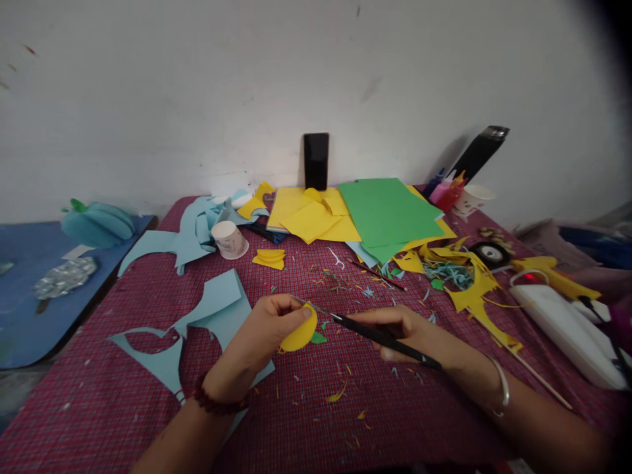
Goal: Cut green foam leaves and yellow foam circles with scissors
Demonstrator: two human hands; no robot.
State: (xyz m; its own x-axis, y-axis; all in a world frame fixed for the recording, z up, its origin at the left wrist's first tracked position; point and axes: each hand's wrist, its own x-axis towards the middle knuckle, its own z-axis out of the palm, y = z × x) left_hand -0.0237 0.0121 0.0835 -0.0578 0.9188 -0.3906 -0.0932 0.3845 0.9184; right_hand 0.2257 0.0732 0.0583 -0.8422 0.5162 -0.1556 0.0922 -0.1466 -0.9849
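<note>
My left hand (276, 324) pinches a small rounded piece of yellow paper (298, 334) between thumb and fingers, just above the cloth. Held in my right hand (402, 329) is a slim black tool (380, 337) with a thin metal tip, its exact kind unclear. That tip reaches the upper edge of the yellow paper beside my left thumb. Below the paper lies a green scrap (318, 338). Cut light-blue paper (217, 296) spreads to the left, partly under my left forearm. Behind my hands sits a small stack of yellow paper pieces (270, 258).
Green sheets (390, 210) overlie yellow ones near the wall, by an upright phone (316, 161). A paper cup (230, 238) stands left. A yellow glue gun (555, 276), white power strip (567, 332), thin stick (523, 365) and pencil (378, 274) lie right.
</note>
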